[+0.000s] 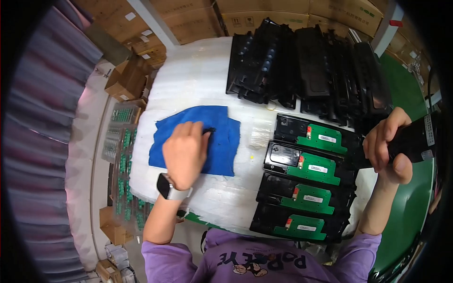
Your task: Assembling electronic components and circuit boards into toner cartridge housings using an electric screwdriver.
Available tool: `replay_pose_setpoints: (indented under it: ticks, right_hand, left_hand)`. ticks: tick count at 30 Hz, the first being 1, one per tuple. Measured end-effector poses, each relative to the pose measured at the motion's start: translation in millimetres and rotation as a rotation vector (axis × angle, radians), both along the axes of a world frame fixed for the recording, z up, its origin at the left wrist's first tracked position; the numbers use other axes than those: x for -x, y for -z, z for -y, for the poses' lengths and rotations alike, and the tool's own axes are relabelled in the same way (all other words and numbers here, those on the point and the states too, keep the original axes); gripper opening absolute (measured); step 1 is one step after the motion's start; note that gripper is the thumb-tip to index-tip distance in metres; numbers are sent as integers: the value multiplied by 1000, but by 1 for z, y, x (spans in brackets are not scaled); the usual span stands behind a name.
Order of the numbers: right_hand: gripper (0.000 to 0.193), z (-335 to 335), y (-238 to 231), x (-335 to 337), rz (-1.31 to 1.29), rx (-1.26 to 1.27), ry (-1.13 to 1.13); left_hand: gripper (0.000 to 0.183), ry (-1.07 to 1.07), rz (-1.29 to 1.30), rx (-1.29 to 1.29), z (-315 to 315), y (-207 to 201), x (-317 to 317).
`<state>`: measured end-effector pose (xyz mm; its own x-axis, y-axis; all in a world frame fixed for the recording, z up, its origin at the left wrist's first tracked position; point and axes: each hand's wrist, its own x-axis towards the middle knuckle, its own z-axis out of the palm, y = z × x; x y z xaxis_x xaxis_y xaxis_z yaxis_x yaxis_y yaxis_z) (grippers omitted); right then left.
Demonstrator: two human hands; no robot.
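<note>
Brown cardboard boxes [283,12] line the wall past your table's far edge, more [130,78] crowding its far left corner. White rectangular labels [317,168] sit on the green boards along its right edge.

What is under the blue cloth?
The blue cloth lies on a white wrapped surface that shows all around it. The left hand presses on top, touching something small and black. Anything beneath the cloth is covered.

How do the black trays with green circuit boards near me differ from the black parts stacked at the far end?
The black trays with green circuit boards lie flat in a neat column, each carrying a board. The stacked black plastic parts lean on edge, packed together, with no boards visible. Both are black and rest on the white-wrapped table.
</note>
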<state>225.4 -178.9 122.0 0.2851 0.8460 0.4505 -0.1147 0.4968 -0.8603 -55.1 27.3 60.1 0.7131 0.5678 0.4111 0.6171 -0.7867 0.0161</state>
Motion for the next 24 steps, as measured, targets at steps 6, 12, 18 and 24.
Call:
replay_pose_setpoints:
  ticks: [6, 12, 18, 24]
  right_hand:
    - [49, 6, 11, 12, -18, 24, 12]
    - [49, 4, 11, 17, 80, 29, 50]
    - [46, 5, 2, 30, 37, 93, 90]
    - [43, 0, 1, 25, 56, 109, 91]
  left_hand:
    - [21, -2, 142, 333, -17, 24, 40]
    - [7, 38, 107, 196, -22, 32, 37]
    - [6, -13, 269, 92, -30, 34, 38]
    - [14, 2, 841, 1276, -22, 25, 9]
